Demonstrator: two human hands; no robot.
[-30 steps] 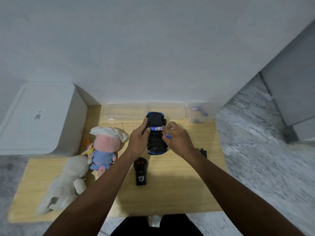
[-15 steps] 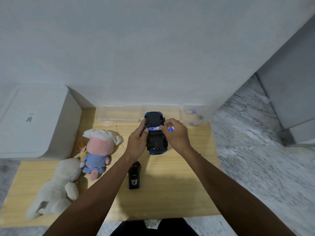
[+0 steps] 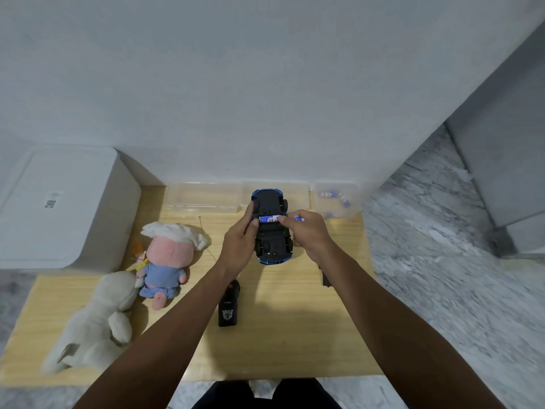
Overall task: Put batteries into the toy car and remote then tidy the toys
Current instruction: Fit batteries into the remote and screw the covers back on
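The blue toy car point(image 3: 272, 231) lies upside down on the wooden table point(image 3: 289, 343), its black underside up. My left hand point(image 3: 239, 242) grips the car's left side, thumb at the battery bay. A white and blue battery point(image 3: 269, 219) sits across the bay. My right hand point(image 3: 303, 231) presses that battery with its thumb and holds a second battery point(image 3: 298, 219) in its fingers. The black remote point(image 3: 228, 307) lies on the table below the car, partly under my left forearm.
A small clear tub point(image 3: 336, 202) with several batteries stands at the back right, beside two clear lids point(image 3: 203, 197). A pink plush doll point(image 3: 168, 258) and a white plush point(image 3: 94, 323) lie left. A white bin point(image 3: 59, 205) stands far left. A black cover point(image 3: 324, 278) peeks past my right wrist.
My right thumb has shifted onto the battery in the bay, and the second battery has moved slightly right in my fingers. The camera view has drifted a little.
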